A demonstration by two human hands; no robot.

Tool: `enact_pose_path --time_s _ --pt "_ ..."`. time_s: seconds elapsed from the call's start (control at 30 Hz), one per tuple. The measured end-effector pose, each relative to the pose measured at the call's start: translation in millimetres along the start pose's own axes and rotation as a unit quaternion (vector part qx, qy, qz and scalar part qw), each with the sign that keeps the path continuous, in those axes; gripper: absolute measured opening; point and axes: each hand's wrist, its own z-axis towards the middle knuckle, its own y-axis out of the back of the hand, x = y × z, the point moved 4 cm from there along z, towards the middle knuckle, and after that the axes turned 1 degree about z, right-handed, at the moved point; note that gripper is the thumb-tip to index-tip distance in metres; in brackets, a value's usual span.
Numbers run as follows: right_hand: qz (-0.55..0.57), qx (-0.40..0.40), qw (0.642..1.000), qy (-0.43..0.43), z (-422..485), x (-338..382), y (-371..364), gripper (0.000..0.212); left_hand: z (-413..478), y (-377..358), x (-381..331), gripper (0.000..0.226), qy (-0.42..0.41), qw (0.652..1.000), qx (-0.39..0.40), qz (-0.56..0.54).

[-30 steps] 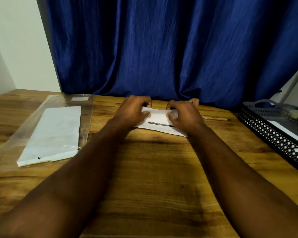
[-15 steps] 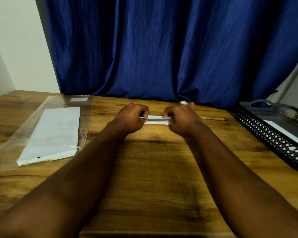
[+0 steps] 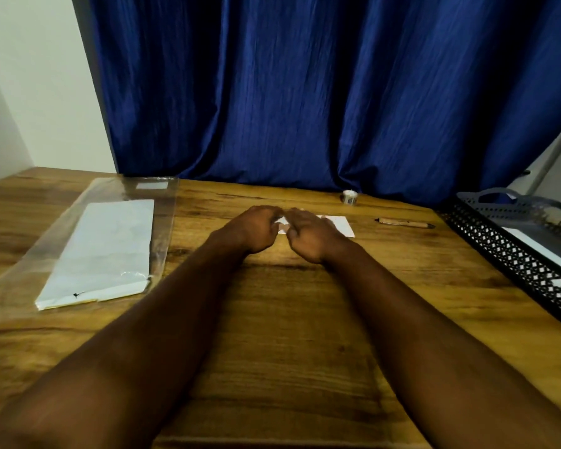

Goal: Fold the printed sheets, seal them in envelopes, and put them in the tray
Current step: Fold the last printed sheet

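A folded white sheet (image 3: 341,225) lies flat on the wooden table (image 3: 289,319) near the far middle, its right end showing. My left hand (image 3: 255,230) sits at the sheet's left end with its fingers curled down onto the paper. Close beside it, my right hand (image 3: 311,236) rests on top of the sheet and presses it to the table; the two hands almost touch. Motion blur hides the fingertips and most of the sheet. The black mesh tray (image 3: 512,264) stands at the right edge with a white envelope (image 3: 540,249) inside.
A clear plastic sleeve (image 3: 162,222) holding a stack of white envelopes (image 3: 106,251) lies at the left. A pen (image 3: 405,222) lies between the sheet and the tray. A small roll of tape (image 3: 349,197) stands by the blue curtain (image 3: 305,92).
The sheet, held up folded between both hands half a second ago, now lies flat on the table. Both hands have come together over its left part; the view has tilted up.
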Motion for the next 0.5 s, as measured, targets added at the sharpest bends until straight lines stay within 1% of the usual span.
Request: enact_pose_path --time_s 0.07,0.13,0.2,0.37,0.5 --pt "-0.009 0.037 0.999 -0.015 4.0 4.0 -5.4 0.061 2.6 -6.2 2.1 0.046 0.010 0.998 0.040 0.038" --pt "-0.017 0.045 0.997 -0.057 6.2 -0.7 -5.3 0.061 3.3 -9.1 3.9 0.052 0.030 0.993 0.083 0.077" --pt "-0.019 0.044 0.993 -0.107 6.9 -11.2 -4.3 0.061 1.7 -9.1 4.4 0.055 0.044 0.988 0.108 0.098" --pt "-0.014 0.000 0.978 -0.208 4.5 -45.1 -3.4 0.063 -6.2 -7.3 5.4 0.063 0.110 0.979 0.128 0.113" --pt "-0.020 -0.019 0.972 -0.233 1.0 -49.5 -2.7 0.064 -8.0 -7.1 3.1 0.066 0.138 0.974 0.123 0.132"
